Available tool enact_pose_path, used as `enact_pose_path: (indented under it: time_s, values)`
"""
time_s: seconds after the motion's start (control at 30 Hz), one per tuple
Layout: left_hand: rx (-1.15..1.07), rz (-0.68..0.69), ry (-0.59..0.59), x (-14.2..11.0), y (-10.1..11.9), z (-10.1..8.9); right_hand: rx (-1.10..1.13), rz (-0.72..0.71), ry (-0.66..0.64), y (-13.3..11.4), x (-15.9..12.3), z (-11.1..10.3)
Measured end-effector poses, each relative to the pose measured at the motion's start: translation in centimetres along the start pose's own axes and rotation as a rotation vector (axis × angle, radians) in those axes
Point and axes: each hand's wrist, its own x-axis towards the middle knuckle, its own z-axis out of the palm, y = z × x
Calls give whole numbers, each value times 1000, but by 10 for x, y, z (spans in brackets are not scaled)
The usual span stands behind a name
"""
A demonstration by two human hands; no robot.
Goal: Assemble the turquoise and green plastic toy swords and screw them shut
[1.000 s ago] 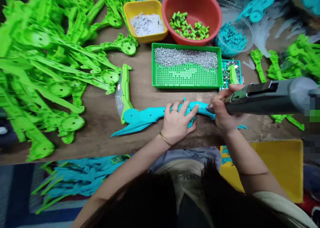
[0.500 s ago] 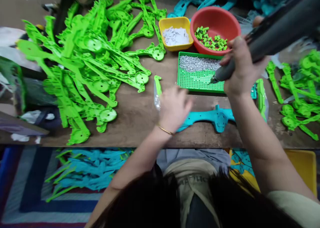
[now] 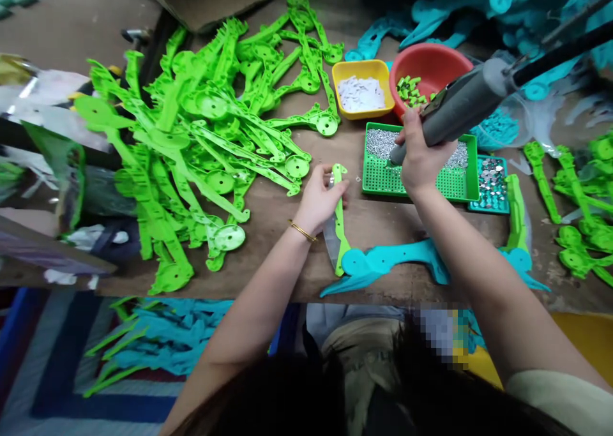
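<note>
My left hand [image 3: 316, 200] pinches the upper end of a slim green plastic arm [image 3: 339, 222], thumb on top; a clear strip runs along the arm's left side. Its lower end meets a blue plastic frame [image 3: 402, 252] lying on the table. At the frame's right end stands a second green arm [image 3: 517, 209]. In my right hand [image 3: 421, 161] is a grey electric screwdriver [image 3: 464, 101], held at a slant with its tip down over the green perforated tray [image 3: 383, 184]. Silver screws [image 3: 383, 142] lie along the tray's far side. My right forearm hides part of the frame.
A big heap of green parts [image 3: 211, 110] covers the left. Behind the tray sit a yellow bowl [image 3: 338, 78] of white pieces and a red bowl [image 3: 431, 56] of small green pieces. A small blue tray [image 3: 488, 209] and more green parts [image 3: 582, 187] are at right.
My left hand, blurred before, now grips the green arm's upper end. The screwdriver tip has shifted left over the tray. The view has moved, showing more of the blue frame.
</note>
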Motion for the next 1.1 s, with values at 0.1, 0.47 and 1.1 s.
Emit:
enact_pose_path:
  time_s: [0.1, 0.47, 1.1]
  values:
    - [-288, -139, -95, 1, 1, 9, -41, 4, -8, -1, 0, -4]
    - [-469, -153, -65, -7, -6, 21, 2, -57, 74, -2, -1, -4]
    - [-595, -140, -112, -8, -18, 28, -17, 140, -202, -42, -41, 37]
